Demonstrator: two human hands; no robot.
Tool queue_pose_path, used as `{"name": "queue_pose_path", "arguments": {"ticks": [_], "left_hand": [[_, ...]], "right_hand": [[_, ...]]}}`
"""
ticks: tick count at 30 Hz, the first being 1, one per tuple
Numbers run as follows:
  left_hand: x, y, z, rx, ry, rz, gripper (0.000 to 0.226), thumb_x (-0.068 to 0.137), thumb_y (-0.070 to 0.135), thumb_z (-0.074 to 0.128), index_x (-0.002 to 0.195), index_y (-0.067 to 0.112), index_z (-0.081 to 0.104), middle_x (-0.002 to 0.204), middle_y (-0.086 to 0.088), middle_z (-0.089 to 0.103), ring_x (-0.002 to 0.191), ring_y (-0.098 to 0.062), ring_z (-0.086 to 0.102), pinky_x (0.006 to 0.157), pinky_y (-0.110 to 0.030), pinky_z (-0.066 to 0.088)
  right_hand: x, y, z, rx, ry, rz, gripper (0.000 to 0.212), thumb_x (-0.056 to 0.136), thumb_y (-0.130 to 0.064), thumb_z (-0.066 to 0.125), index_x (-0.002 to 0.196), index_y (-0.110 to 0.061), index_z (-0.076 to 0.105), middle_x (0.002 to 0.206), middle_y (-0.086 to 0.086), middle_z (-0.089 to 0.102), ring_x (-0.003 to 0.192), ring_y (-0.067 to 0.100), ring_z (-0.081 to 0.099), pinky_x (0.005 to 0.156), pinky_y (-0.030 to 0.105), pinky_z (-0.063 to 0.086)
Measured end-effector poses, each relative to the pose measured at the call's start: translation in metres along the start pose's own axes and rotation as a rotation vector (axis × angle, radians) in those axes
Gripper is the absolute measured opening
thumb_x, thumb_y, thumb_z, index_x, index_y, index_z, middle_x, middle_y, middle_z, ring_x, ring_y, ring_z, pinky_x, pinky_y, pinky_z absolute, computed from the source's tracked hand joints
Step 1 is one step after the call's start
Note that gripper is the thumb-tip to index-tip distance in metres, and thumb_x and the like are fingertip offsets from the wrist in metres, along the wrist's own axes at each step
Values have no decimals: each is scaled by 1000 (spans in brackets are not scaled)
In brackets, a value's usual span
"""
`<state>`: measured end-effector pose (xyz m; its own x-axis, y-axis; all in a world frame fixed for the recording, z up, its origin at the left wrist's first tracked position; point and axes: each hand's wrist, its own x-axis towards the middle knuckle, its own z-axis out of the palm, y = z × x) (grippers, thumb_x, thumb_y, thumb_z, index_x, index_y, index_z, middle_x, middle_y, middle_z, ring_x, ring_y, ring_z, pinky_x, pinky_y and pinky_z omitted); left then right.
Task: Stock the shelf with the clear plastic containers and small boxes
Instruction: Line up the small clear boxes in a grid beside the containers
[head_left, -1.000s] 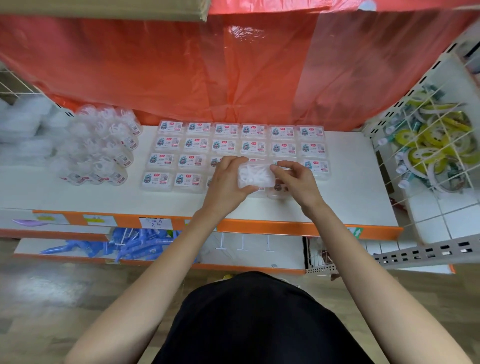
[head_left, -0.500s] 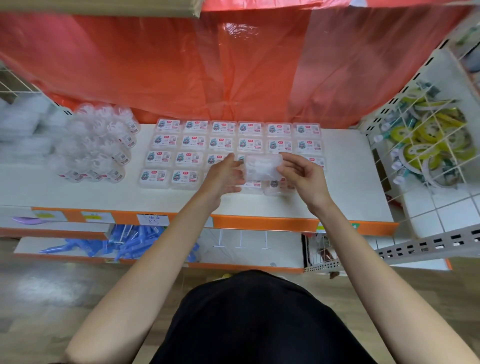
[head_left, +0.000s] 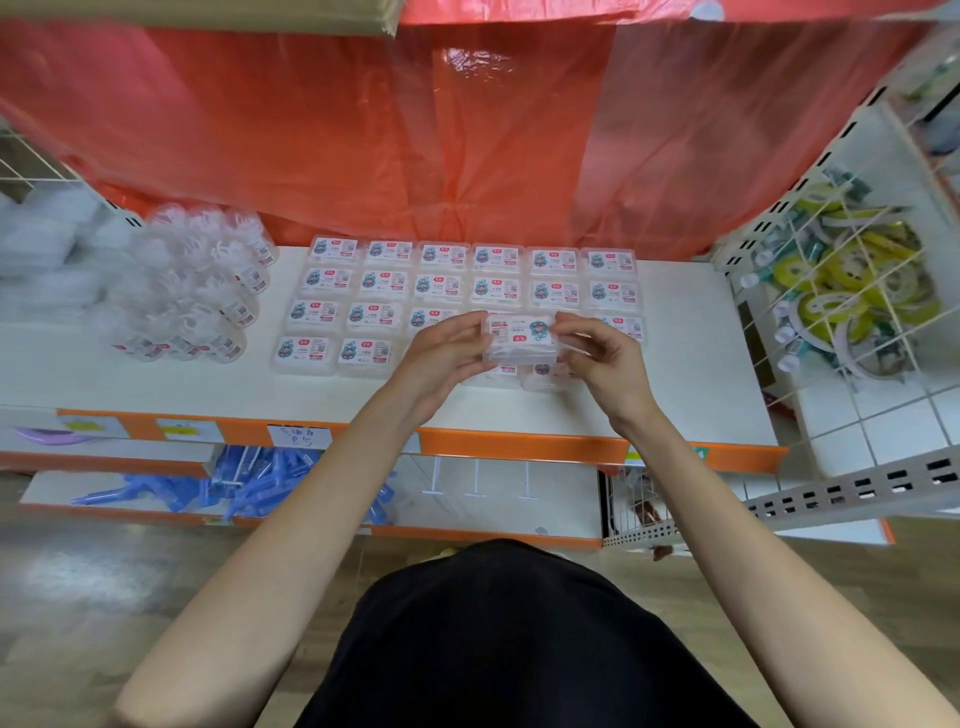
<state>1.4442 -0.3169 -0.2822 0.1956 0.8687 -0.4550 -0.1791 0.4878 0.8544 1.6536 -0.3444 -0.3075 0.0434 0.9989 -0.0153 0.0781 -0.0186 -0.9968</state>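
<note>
Holding one small box (head_left: 521, 338) between both hands, lifted just above the shelf (head_left: 691, 374). It is clear plastic with pale contents I can't make out. Its label faces up at me and is turned the opposite way to the labels on the shelved ones.

Left hand (head_left: 447, 358): fingers curled, thumb and fingertips pinching the box's left end. Right hand (head_left: 605, 364): same pinch on the right end, other fingers loosely bent under it.

Beyond and to the left of my hands: grid of boxes (head_left: 441, 280) lying flat in neat rows, labels up, edges touching. Directly under my hands a couple more boxes (head_left: 545, 371) sit at the front of the grid, partly hidden.

Further left of my left hand: cluster of clear plastic containers (head_left: 208, 291), round, packed with white pieces, small labels on their sides.

Behind everything: red plastic sheet (head_left: 467, 145) hanging over the back of the shelf.

Right of my right hand: wire basket (head_left: 852, 291) with yellow-green items.

Below my wrists: blue items (head_left: 249, 483) on the lower shelf.
</note>
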Motion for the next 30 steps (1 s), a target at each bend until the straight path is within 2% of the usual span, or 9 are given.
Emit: {"name": "queue_pose_path", "arguments": {"ticks": [3, 6, 10, 13, 16, 20, 24, 28, 30], "left_hand": [[1, -1, -1, 56, -13, 36, 42, 92, 2, 62, 133, 10, 56, 120, -4, 65, 104, -15, 67, 81, -24, 56], [2, -1, 0, 105, -27, 60, 43, 93, 3, 62, 134, 12, 56, 121, -3, 65, 103, -12, 67, 82, -22, 55], [2, 1, 0, 124, -50, 80, 39, 94, 4, 60, 131, 14, 57, 115, 2, 68, 103, -11, 67, 84, -23, 55], [3, 1, 1, 30, 35, 47, 42, 94, 16, 63, 134, 13, 53, 119, -6, 67, 102, -16, 68, 79, -25, 56], [4, -4, 3, 0, 70, 3, 44, 93, 26, 65, 133, 13, 52, 117, -9, 69, 99, -19, 70, 78, -29, 55], [4, -10, 15, 114, 59, 12, 34, 92, 24, 66, 123, 18, 54, 112, 0, 67, 97, -15, 68, 82, -32, 57], [8, -15, 29, 119, 110, 69, 30, 90, 17, 68, 117, 18, 55, 102, 7, 64, 93, -10, 64, 79, -27, 55], [14, -11, 31, 175, 116, 112, 28, 94, 9, 62, 121, 10, 58, 103, 0, 66, 87, -9, 65, 62, -18, 53], [17, -6, 30, 228, 71, 110, 28, 96, 10, 59, 124, 9, 60, 109, -3, 66, 90, -10, 65, 65, -20, 54]], "right_hand": [[6, -9, 5, 102, 82, 182, 26, 94, -1, 58, 110, -22, 64, 115, 3, 69, 100, 14, 67, 75, 24, 54], [13, -16, 8, 177, 50, 348, 13, 94, -20, 65, 107, -20, 66, 102, 5, 73, 87, 21, 69, 75, 31, 55], [16, -16, 12, 166, 34, 377, 21, 88, -16, 72, 108, -15, 68, 94, 2, 75, 81, 17, 69, 79, 33, 54], [16, -14, 15, 258, 45, 415, 28, 89, -11, 70, 117, -14, 65, 98, 10, 73, 82, 22, 65, 71, 28, 53], [15, -11, 18, 304, 61, 438, 32, 89, -6, 67, 120, -15, 63, 102, 13, 72, 79, 19, 66, 74, 29, 53], [10, -9, 24, 364, 35, 439, 36, 90, 1, 61, 125, -9, 57, 95, 10, 71, 82, 19, 67, 73, 29, 54], [3, -2, 26, 349, 25, 409, 45, 87, -1, 69, 128, -11, 53, 92, 9, 72, 88, 20, 68, 82, 31, 54], [2, 3, 18, 2, 37, 224, 67, 75, -15, 85, 131, -21, 47, 112, -1, 60, 102, 12, 60, 88, 24, 52], [3, 5, 9, -124, 27, 65, 80, 69, -18, 89, 135, -24, 44, 128, -4, 51, 115, 8, 53, 92, 17, 46]]}}
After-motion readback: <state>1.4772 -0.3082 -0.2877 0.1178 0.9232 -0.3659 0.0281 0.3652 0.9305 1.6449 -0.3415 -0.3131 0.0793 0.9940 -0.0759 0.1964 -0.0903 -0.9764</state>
